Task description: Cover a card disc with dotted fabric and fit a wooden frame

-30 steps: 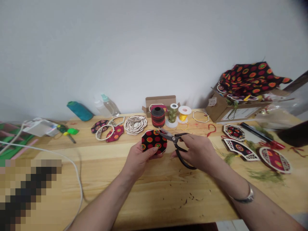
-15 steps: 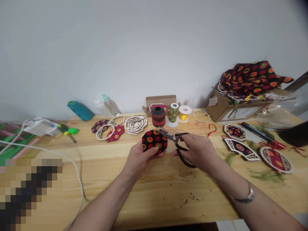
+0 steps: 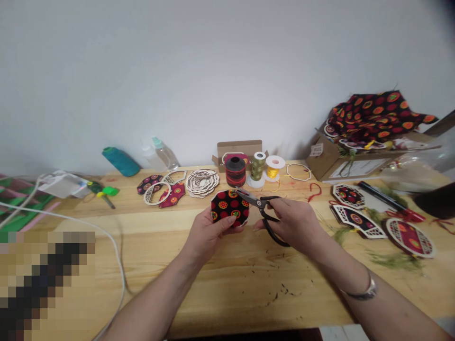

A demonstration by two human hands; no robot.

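My left hand (image 3: 210, 232) pinches a black patterned fabric piece (image 3: 230, 207) with red and orange round motifs, its thumb across the lower front. The piece looks roughly octagonal, with a thin pale edge showing in places. In my right hand (image 3: 293, 222) is a pair of black-handled scissors (image 3: 262, 204), the fingers through and around the loops. The scissor blades lie at the piece's upper right edge; whether they are parted there is too small to tell. Small dark scraps (image 3: 284, 290) are scattered on the wooden table (image 3: 213, 293) below my hands.
Thread spools in red-black (image 3: 235, 171), green (image 3: 258, 169) and yellow (image 3: 273, 168) stand behind my hands. Left of them lie pale cut-out frames (image 3: 202, 183) and a teal thread cone (image 3: 121, 161). A cardboard box (image 3: 320, 166) with patterned cloth, and finished-looking ornaments (image 3: 410, 237), occupy the right. A white cable (image 3: 119, 255) crosses the left.
The whole view has shifted slightly, so things sit a little further right. Both hands keep their hold, the scissors still at the fabric piece's upper right edge.
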